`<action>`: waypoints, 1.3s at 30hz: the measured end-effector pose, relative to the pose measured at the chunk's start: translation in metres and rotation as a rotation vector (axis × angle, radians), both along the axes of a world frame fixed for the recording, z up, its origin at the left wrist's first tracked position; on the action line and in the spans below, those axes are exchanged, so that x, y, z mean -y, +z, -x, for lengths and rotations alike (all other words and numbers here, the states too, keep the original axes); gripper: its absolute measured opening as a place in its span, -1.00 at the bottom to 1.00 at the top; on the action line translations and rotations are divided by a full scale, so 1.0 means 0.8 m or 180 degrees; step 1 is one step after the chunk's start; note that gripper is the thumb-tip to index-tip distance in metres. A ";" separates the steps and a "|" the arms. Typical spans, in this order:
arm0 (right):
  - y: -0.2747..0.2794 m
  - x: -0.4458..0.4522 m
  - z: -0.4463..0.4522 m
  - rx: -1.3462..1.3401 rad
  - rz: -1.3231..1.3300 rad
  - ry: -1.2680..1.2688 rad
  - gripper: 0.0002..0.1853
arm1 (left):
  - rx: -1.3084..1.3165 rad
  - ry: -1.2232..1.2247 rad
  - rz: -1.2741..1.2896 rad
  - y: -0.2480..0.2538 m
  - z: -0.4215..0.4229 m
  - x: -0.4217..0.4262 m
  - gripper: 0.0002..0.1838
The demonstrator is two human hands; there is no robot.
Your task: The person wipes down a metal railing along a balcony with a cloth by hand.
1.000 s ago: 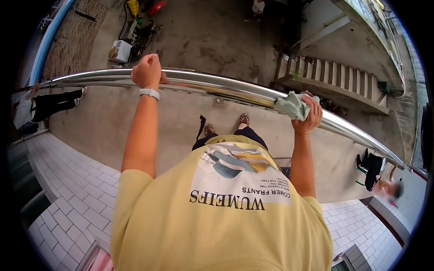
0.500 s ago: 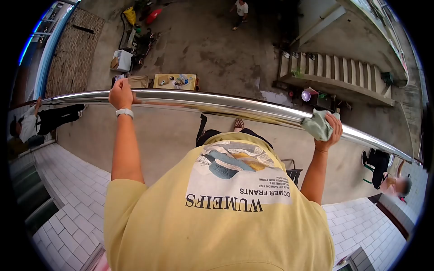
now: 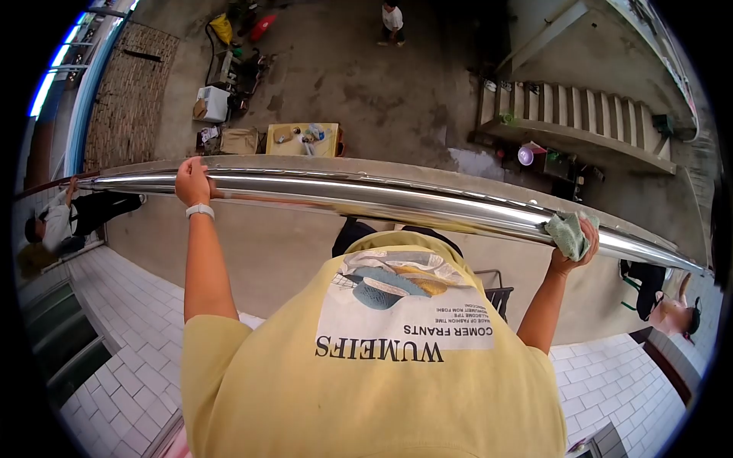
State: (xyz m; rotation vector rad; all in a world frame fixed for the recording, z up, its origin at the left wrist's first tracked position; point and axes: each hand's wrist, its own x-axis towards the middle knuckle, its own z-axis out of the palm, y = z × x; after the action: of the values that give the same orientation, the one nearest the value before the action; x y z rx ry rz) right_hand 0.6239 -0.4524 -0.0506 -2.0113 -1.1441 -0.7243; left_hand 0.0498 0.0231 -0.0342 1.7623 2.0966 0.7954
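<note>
A shiny metal handrail (image 3: 397, 200) crosses the head view from left to right in front of my chest. My left hand (image 3: 193, 183), with a white watch band (image 3: 200, 210) at the wrist, is closed round the rail on the left. Farther right, my right hand (image 3: 582, 248) grips a grey-green cloth (image 3: 569, 235) that lies against the top of the rail. The cloth is bunched, and part of it hides the rail and some of my fingers.
Below the rail lies a concrete yard with a yellow table (image 3: 330, 131) holding small items, a staircase (image 3: 580, 114) and a purple-lit basin (image 3: 525, 156). One person (image 3: 392, 21) stands in the yard. Two others, one at far left (image 3: 57, 221) and one at far right (image 3: 672, 313), are near the rail.
My right hand has slid the cloth to the right along the rail. My left hand sits slightly lower and farther left in view. The person in the yard has shifted a little left.
</note>
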 end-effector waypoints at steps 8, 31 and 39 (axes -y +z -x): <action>0.002 -0.007 0.010 -0.0097 -0.0251 -0.0023 -0.65 | -0.0026 -0.0030 -0.0052 -0.005 0.011 -0.003 -0.74; 0.004 0.006 0.007 0.0314 0.0368 -0.0031 -0.67 | 0.0346 0.0141 0.0015 -0.003 0.024 -0.002 -0.80; 0.001 0.012 0.005 0.0308 0.0461 -0.0072 -0.70 | 0.0645 0.0172 0.0061 -0.002 0.023 0.002 -0.81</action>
State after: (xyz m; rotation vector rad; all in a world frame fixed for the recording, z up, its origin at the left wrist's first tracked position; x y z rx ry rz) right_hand 0.6196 -0.4619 -0.0499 -2.1319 -1.2634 -0.7774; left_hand 0.0312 0.0216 -0.0359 1.5504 2.0182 0.9238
